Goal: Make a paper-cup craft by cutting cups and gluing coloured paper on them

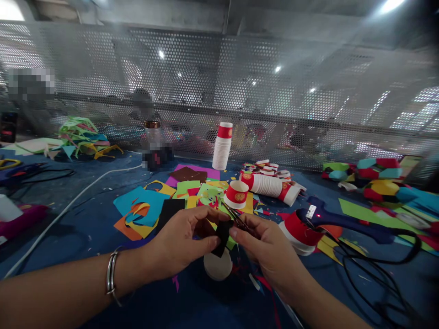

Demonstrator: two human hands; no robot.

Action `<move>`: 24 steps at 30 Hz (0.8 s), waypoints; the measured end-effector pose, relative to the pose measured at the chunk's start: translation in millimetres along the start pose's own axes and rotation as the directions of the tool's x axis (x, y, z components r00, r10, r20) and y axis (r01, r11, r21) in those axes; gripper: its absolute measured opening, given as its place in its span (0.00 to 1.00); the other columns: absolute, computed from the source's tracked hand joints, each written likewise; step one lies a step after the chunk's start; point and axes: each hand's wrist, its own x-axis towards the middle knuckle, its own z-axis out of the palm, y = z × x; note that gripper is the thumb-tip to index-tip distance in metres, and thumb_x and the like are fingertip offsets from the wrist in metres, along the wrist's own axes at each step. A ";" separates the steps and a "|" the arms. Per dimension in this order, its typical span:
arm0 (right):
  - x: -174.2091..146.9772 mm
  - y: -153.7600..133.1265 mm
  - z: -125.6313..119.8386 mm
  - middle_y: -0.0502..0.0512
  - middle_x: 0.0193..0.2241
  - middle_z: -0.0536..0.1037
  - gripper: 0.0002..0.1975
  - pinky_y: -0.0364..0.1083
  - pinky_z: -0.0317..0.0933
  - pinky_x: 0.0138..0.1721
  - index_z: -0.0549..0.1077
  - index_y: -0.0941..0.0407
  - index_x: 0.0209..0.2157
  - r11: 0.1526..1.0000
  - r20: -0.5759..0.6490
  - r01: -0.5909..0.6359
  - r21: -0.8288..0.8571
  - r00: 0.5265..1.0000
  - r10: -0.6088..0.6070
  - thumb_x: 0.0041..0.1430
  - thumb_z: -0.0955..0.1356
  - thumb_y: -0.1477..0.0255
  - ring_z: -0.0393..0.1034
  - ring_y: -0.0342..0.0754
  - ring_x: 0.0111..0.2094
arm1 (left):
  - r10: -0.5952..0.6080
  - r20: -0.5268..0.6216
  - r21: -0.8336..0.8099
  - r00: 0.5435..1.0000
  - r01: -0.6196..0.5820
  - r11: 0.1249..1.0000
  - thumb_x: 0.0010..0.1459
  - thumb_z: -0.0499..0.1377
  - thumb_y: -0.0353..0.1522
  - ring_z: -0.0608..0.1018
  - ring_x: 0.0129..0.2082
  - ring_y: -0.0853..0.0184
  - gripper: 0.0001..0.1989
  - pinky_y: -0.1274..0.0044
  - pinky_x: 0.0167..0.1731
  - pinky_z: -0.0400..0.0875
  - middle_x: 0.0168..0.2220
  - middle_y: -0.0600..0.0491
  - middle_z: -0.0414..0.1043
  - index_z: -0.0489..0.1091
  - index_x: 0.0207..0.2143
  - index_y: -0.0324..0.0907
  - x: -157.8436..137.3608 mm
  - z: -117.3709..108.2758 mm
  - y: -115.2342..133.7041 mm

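Between thumb and fingers, my left hand [187, 240] pinches a small piece of black paper [222, 237]. A silver bangle circles that wrist. My right hand [262, 240] is closed on a pair of scissors [236, 217], whose blades point up and left beside the black paper; its fingers hide most of the handles. Below the paper lies a round whitish disc [218, 266]. Just beyond my hands stands a red and white paper cup [236, 194]. A larger black sheet [169, 212] rests to the left of it.
Coloured paper scraps [140, 212] spread across the blue table [103, 192]. A tall cup stack [222, 148] stands near the perforated metal screen [192, 82]. Right of my hand, a blue glue gun [353, 226] leans on a red-white cup [302, 233], its black cord looping down. A white cable [68, 205] crosses the left.
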 end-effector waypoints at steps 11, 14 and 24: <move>0.2 -3.1 -5.5 0.43 0.23 0.59 0.20 0.42 0.40 0.22 0.71 0.55 0.35 0.992 0.068 -0.011 -0.122 0.997 0.020 0.63 0.67 0.50 0.44 0.39 0.21 | 0.018 -0.203 0.134 0.979 0.009 0.991 0.53 0.62 0.29 0.76 0.38 0.66 0.23 0.73 0.38 0.72 0.39 0.50 0.76 0.70 0.53 0.41 4.1 -19.1 12.6; -0.5 -2.7 -5.8 0.43 0.22 0.54 0.23 0.43 0.37 0.21 0.66 0.55 0.30 0.991 0.097 -0.014 -0.135 0.995 0.028 0.65 0.64 0.49 0.41 0.39 0.21 | 0.053 -0.211 0.164 0.976 -0.018 0.986 0.53 0.62 0.29 0.76 0.41 0.64 0.22 0.73 0.39 0.73 0.43 0.49 0.76 0.72 0.52 0.41 4.2 -18.8 13.3; 1.9 0.3 -3.8 0.42 0.20 0.57 0.22 0.43 0.37 0.21 0.69 0.56 0.33 0.980 0.198 -0.025 -0.197 0.978 0.065 0.64 0.65 0.50 0.43 0.38 0.19 | 0.023 -0.149 0.172 0.989 0.003 0.985 0.53 0.61 0.29 0.77 0.42 0.64 0.24 0.76 0.35 0.73 0.47 0.50 0.77 0.72 0.54 0.45 -0.6 -12.4 13.5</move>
